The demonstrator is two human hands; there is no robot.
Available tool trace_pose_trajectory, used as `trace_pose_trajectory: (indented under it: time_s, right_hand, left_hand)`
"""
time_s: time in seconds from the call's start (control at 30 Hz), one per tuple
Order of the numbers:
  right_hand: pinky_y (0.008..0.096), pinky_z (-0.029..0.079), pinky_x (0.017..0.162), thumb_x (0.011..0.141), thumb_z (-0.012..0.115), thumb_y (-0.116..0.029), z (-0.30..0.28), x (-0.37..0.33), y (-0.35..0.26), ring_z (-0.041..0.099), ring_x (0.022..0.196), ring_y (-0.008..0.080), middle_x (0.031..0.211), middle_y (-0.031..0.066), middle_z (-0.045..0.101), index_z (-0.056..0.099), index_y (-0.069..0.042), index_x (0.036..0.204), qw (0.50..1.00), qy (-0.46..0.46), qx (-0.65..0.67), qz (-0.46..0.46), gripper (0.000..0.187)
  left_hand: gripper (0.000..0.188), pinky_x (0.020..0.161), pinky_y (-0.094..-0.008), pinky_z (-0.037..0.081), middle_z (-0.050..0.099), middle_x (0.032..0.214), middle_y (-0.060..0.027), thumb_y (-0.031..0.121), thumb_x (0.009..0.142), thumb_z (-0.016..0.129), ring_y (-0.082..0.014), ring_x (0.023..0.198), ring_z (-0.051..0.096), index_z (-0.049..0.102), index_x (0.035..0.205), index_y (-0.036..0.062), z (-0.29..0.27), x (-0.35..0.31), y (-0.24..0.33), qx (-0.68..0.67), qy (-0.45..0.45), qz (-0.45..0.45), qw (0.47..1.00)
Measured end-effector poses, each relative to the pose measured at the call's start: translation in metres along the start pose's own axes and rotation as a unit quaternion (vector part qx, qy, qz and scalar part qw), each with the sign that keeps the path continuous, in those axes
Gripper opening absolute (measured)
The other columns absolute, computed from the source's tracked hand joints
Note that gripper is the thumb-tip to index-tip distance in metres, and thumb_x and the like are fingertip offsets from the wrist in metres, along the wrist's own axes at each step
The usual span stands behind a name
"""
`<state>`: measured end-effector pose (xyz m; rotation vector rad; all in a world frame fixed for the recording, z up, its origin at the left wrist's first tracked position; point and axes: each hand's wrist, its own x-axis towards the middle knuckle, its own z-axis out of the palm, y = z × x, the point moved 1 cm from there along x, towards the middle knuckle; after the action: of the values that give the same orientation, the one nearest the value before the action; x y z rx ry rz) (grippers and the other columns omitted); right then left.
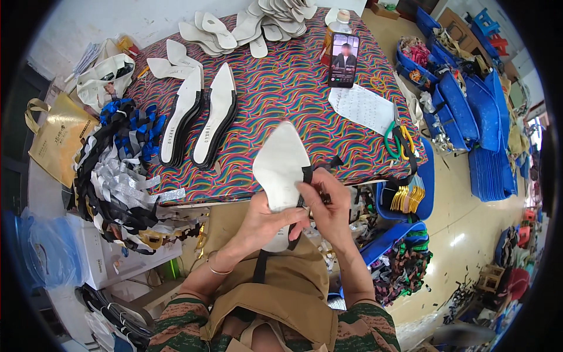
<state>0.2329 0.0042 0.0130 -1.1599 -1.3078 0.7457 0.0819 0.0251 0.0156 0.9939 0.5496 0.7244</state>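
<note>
A white pointed shoe insole (281, 158) is held up over the table's near edge, with its toe pointing away from me. My left hand (264, 220) grips its narrow middle and heel part, thumb on top. At the insole's right edge, the fingers of my right hand (329, 199) are closed on a black strip (307, 174) that runs along the rim. The strip's lower part is partly hidden by my fingers. Two stacks of insoles with black edging, a left stack (182, 120) and a right stack (216, 120), lie on the table to the left.
Plain white insoles (275, 23) are piled at the back of the patterned table (281, 82). A phone (343, 61) leans on a bottle (341, 23), behind a paper sheet (363, 111) and scissors (400, 141). Strips (120, 176) hang at left; blue bins (457, 111) stand right.
</note>
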Motion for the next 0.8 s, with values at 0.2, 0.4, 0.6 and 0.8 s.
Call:
trace_pose_trajectory:
  time_s: [0.2,0.4,0.6,0.8]
  right_hand:
    - [0.0194,0.035,0.05,0.085,0.064,0.005,-0.005,-0.004,-0.005,0.047,0.058,0.0035,0.076,0.0008,0.051,0.064,0.004,0.099,0.998,-0.02,0.019,0.061,0.014]
    - [0.0226,0.034,0.051,0.084,0.066,0.0,-0.014,0.007,0.008,0.045,0.056,0.0062,0.062,0.0008,0.052,0.066,0.004,0.082,0.999,0.001,0.001,-0.033,0.005]
    - [0.026,0.039,0.049,0.083,0.065,-0.003,-0.018,0.012,0.011,0.053,0.054,0.0095,0.062,0.0063,0.057,0.066,0.003,0.08,0.999,-0.034,-0.031,0.028,0.007]
    - [0.0199,0.033,0.049,0.088,0.065,0.0,-0.011,0.003,0.009,0.044,0.053,0.0043,0.061,-0.0024,0.051,0.06,0.001,0.072,0.992,-0.014,0.095,0.084,0.016]
  left_hand:
    - [0.018,0.051,-0.0263,0.049,0.066,0.078,-0.013,0.006,0.091,0.063,-0.0149,0.059,0.062,0.056,0.104,-0.0043,-0.004,0.002,-0.006,0.011,0.006,-0.026,1.0]
    - [0.019,0.051,-0.0258,0.049,0.068,0.081,-0.016,0.008,0.091,0.064,-0.0146,0.06,0.063,0.057,0.102,-0.0046,0.002,-0.002,-0.005,0.005,-0.006,-0.064,0.998]
    - [0.014,0.052,-0.0281,0.051,0.068,0.079,-0.017,0.003,0.089,0.063,-0.0165,0.058,0.063,0.06,0.099,-0.0064,0.002,-0.002,-0.005,-0.002,-0.002,-0.091,0.996]
    - [0.014,0.052,-0.0298,0.052,0.068,0.078,-0.0168,0.0,0.087,0.062,-0.0179,0.058,0.063,0.06,0.099,-0.007,0.005,0.001,-0.003,-0.011,0.019,-0.081,0.996]
